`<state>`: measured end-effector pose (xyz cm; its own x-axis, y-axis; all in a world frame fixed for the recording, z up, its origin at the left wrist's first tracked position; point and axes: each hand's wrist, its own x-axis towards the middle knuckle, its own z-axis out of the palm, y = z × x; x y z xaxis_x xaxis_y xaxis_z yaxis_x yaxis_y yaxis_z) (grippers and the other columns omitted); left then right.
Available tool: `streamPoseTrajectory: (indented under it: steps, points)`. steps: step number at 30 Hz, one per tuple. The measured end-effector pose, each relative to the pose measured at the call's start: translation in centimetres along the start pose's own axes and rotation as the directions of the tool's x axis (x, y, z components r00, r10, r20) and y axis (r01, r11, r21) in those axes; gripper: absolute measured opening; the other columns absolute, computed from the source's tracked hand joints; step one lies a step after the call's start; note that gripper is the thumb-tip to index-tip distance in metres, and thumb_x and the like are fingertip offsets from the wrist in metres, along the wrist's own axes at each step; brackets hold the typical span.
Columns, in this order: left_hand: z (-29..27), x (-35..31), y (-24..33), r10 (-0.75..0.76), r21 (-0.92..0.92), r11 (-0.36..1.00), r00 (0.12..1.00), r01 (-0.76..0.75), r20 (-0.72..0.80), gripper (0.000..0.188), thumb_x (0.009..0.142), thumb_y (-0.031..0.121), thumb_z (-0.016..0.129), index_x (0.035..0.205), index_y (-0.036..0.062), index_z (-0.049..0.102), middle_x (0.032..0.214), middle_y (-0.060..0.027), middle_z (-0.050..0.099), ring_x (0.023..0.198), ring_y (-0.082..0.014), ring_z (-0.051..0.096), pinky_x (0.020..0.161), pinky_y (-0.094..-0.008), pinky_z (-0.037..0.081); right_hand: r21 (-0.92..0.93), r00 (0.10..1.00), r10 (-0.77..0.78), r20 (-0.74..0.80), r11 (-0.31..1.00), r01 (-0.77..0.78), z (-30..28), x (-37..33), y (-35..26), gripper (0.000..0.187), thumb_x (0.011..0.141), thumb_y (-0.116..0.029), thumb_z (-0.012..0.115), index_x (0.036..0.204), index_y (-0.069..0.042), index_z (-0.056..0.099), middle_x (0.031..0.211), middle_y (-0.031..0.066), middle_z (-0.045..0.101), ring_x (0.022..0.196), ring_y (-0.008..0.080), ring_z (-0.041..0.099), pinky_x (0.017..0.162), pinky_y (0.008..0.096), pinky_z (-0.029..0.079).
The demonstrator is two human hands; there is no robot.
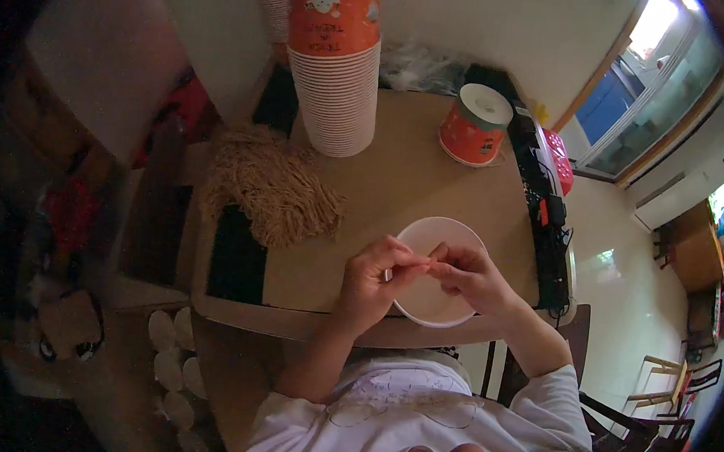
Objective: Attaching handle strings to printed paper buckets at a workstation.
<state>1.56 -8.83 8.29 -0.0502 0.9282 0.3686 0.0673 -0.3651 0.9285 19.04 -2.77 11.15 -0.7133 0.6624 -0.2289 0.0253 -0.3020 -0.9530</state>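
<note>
Both my hands meet over the near part of the table, fingertips pinched together above a white paper bucket [433, 303]. My left hand [373, 280] is closed, thumb and forefinger pressed together at the bucket's left rim. My right hand [473, 276] is closed too, its fingertips touching the left ones over the bucket's mouth. Whatever lies between the fingertips is too small to make out. The bucket's open top faces up, and its pale inside shows below the hands. Left of it lies a loose bundle of brown twine strands [277, 188].
A tall stack of nested paper buckets [335, 100] stands at the back. One orange and green bucket [471, 137] sits upside down at the back right. Clear plastic wrapping [421, 68] lies by the wall. A black power strip with cables [551, 217] runs along the table's right edge.
</note>
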Motion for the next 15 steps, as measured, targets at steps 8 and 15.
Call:
streamPoseTrajectory:
  steps: [8,15]
  points:
    - [1.2,0.9,-0.4,0.228,0.428,0.89,0.966,-0.158,-0.118,0.009,0.085,0.004,0.055,0.078,0.0021,0.05,0.073,-0.0114,0.048,0.066,-0.0266,0.051,0.057,-0.0335,0.041,-0.31,0.939,-0.339,-0.067,0.901,0.303,-0.5,1.4,1.7,0.013,0.083,-0.006,0.063,0.094,-0.003,0.056,0.081,-0.0017,0.057,0.073,0.0025,0.049,0.062,0.0171,0.041]
    - [1.0,1.0,-0.8,0.158,0.372,0.922,0.981,-0.105,-0.116,0.012,0.087,0.006,0.052,0.078,0.0006,0.046,0.073,-0.0128,0.045,0.064,-0.0247,0.048,0.056,-0.0335,0.039,-0.266,0.94,-0.333,-0.078,0.915,0.302,0.2,1.5,1.5,0.012,0.085,-0.009,0.061,0.094,-0.001,0.057,0.082,0.0001,0.058,0.076,0.0037,0.05,0.068,0.0184,0.042]
